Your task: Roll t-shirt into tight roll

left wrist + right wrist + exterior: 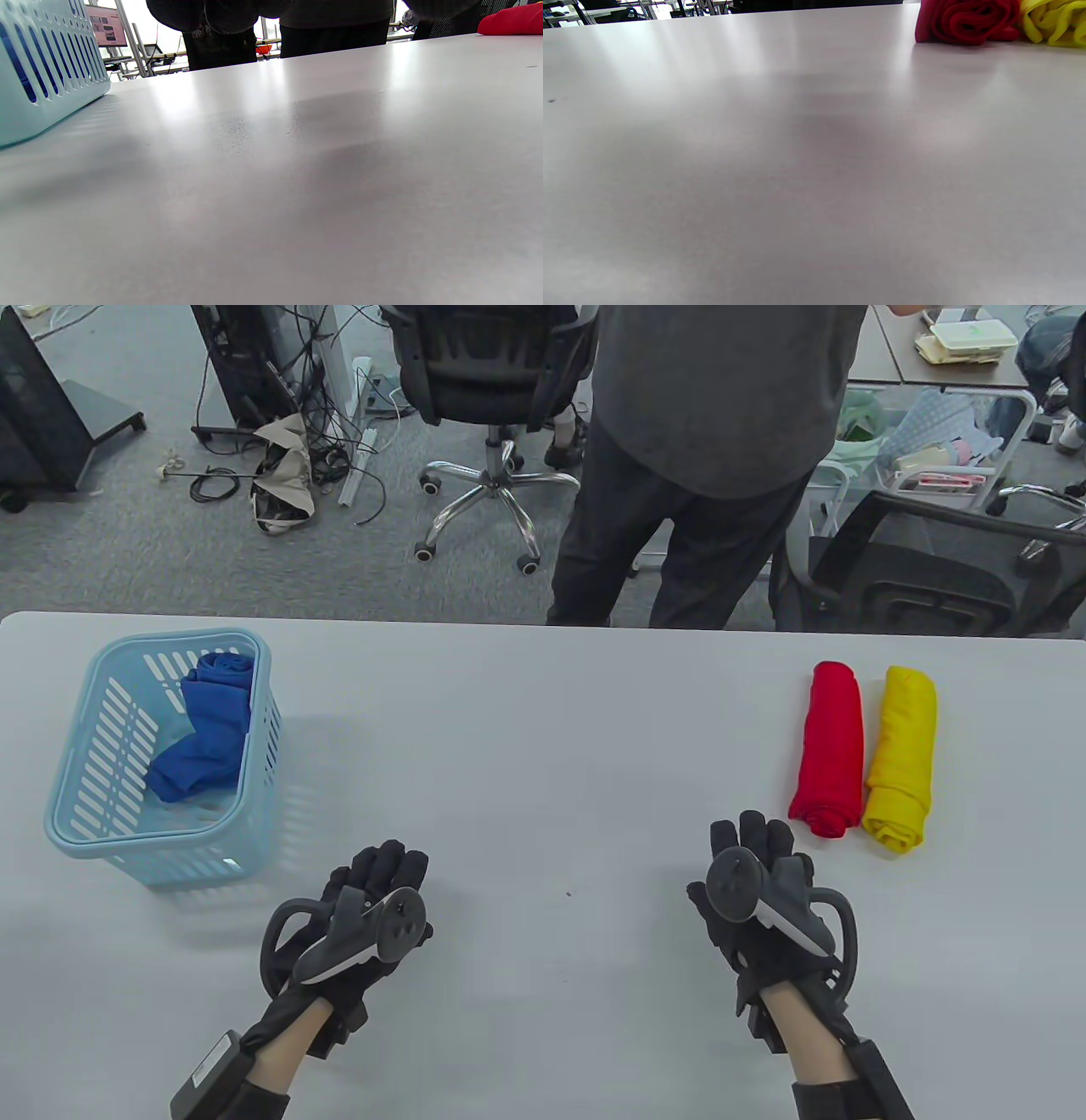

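A crumpled blue t-shirt [208, 725] lies inside the light-blue slatted basket [76, 836] at the table's left; the basket's wall [42, 72] fills the left wrist view's upper left corner. At the right, a red rolled shirt [830, 751] and a yellow rolled shirt [901, 759] lie side by side, their near ends showing as red [967, 19] and yellow [1054, 21]. My left hand [377, 874] rests on the table just right of the basket, holding nothing. My right hand [755, 840] rests just left of the red roll's near end, also empty. Neither wrist view shows fingers.
The grey table [543, 746] stretches between my hands and its far edge. A person [704, 458] stands right behind that far edge. Office chairs [488, 398] and cables are on the floor beyond.
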A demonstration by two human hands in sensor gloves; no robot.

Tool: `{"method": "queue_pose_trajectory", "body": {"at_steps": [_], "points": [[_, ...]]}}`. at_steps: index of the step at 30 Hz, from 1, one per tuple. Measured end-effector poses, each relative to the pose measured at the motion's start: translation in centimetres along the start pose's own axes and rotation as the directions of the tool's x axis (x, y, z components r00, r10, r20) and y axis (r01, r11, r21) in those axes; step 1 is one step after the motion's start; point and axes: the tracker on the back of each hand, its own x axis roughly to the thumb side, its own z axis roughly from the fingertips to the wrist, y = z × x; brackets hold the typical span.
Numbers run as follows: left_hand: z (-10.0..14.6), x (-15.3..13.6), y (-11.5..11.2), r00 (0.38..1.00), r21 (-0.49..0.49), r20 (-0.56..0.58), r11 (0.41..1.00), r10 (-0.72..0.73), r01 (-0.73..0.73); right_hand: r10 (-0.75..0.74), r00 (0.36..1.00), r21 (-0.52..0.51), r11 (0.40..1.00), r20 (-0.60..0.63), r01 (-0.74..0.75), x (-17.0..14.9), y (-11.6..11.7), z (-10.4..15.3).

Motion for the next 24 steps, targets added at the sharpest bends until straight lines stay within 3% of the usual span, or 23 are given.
{"method": "queue_pose_trajectory", "body": {"at_steps": [11, 18, 24], "points": [[0.5, -0.4, 1.6, 0.991, 0.097, -0.034, 0.986, -0.130, 0.133, 0.070, 0.998, 0.014, 0.997, -0.005, -0.070, 0.0, 0.9, -0.6], [-1.0, -4.1, 8.7, 0.985, 0.187, -0.127, 0.972, -0.121, 0.143, 0.074, 0.997, 0.005, 0.997, 0.016, -0.074, 0.6, 0.6, -0.4], [-4.4, -9.6, 13.1, 0.954, 0.128, -0.258, 0.973, -0.153, 0.191, 0.048, 0.999, -0.016, 0.999, 0.021, -0.048, 0.3, 0.0, 0.0]]}}
